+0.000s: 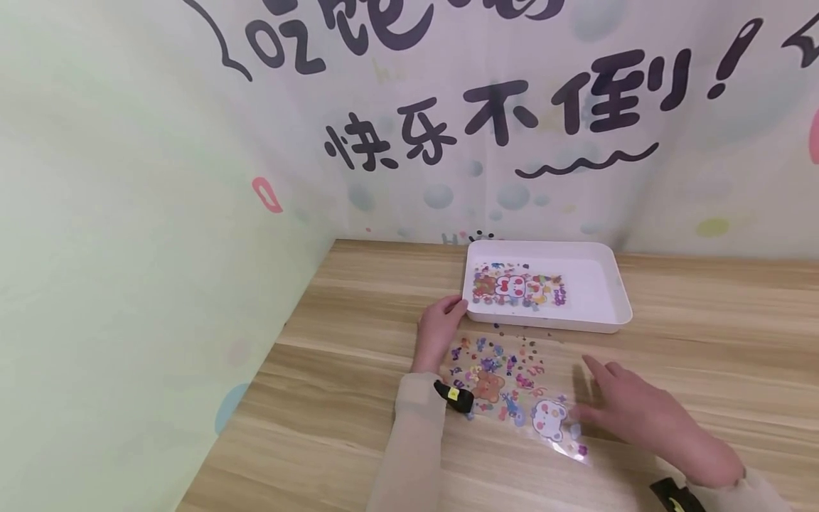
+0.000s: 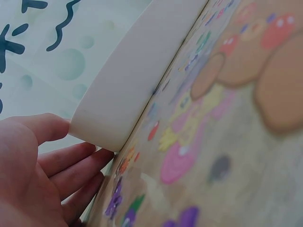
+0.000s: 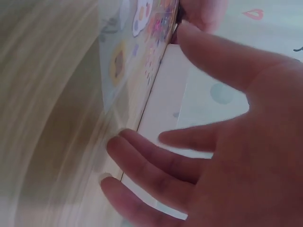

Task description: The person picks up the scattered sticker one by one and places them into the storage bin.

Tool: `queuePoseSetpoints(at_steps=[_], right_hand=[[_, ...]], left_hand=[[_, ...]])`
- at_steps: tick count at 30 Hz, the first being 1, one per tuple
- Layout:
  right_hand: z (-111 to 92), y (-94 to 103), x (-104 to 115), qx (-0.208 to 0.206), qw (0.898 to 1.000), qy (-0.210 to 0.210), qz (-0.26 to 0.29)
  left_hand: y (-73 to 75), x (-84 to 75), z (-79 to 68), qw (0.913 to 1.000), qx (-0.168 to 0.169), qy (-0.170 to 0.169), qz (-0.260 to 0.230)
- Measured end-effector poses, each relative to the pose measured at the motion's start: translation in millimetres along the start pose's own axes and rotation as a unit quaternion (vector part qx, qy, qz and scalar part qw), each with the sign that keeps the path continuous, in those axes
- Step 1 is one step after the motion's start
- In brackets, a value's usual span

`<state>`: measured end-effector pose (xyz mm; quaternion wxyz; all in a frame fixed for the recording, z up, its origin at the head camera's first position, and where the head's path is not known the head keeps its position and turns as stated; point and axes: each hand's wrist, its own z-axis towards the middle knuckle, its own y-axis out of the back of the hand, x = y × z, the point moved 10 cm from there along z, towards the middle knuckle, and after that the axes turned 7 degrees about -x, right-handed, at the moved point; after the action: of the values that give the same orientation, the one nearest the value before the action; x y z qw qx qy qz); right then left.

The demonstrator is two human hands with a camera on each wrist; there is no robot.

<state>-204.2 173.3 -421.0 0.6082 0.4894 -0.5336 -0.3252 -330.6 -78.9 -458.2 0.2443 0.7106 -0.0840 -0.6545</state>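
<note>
My left hand (image 1: 439, 328) is at the near left corner of a white tray (image 1: 604, 284). In the left wrist view its thumb touches the tray wall, and the other fingers extend fairly straight beside the lower corner. Flat on the table below the tray lies a clear plastic sheet (image 1: 488, 387) with colourful cartoon pictures, among them a brown bear and a white one. My right hand (image 1: 646, 409) is beside the sheet's right end, fingers spread and holding nothing. Inside the tray, toward its left, lies another clear piece with cartoon pictures (image 1: 518, 287).
The wood-grain table (image 1: 333, 355) meets a printed cloth wall (image 1: 422, 206) close behind the tray. Another pale cloth wall (image 1: 128, 284) runs along the left side. Black straps with cameras (image 1: 456, 396) sit on the wrists.
</note>
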Motion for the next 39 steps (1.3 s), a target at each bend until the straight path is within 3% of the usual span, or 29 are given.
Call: queuePoseSetpoints(at_steps=[10,20,39], right_hand=[[-5.6,-6.3,7.9,0.004,0.999,0.019,-0.042],[-7.1,-7.5,19.8,-0.038,0.992,0.070,-0.099],[-9.9,-9.1,27.3,-0.043,0.992,0.068,-0.095]], left_hand=[[-1.3,-0.3,-0.4,1.0000,0.000,0.000,-0.003],[1.3,-0.8,-1.4,1.0000,-0.003,0.004,-0.003],[2.3,-1.1,-1.1,0.9999,-0.001,0.008,0.014]])
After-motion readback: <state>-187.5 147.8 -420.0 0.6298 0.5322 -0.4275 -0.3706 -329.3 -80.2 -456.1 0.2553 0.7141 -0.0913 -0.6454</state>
